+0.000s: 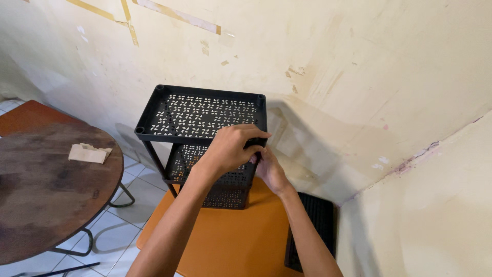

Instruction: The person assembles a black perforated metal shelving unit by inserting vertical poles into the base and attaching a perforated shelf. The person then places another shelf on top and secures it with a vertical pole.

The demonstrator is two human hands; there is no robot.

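Hands meet at the near right corner of a black plastic rack [205,115], which stands on an orange surface [230,241]. The left hand [228,150] lies over that corner from above, fingers curled down and closed around the rim of the top shelf. The right hand [270,169] sits just below and beside it, touching it, its fingers tucked in against the corner post; whether they pinch the post or only press on it cannot be told, since the left hand covers them. Away from the hands, the top shelf spreads toward the wall, perforated with a pale petal pattern, with open sockets at its far corners. Beneath the left wrist, two lower shelves show. Right of the right forearm, a flat black slatted panel [318,225] rests on the floor. Far to the left stands a round, worn wooden table [46,184] with a scrap of brown paper [89,153].
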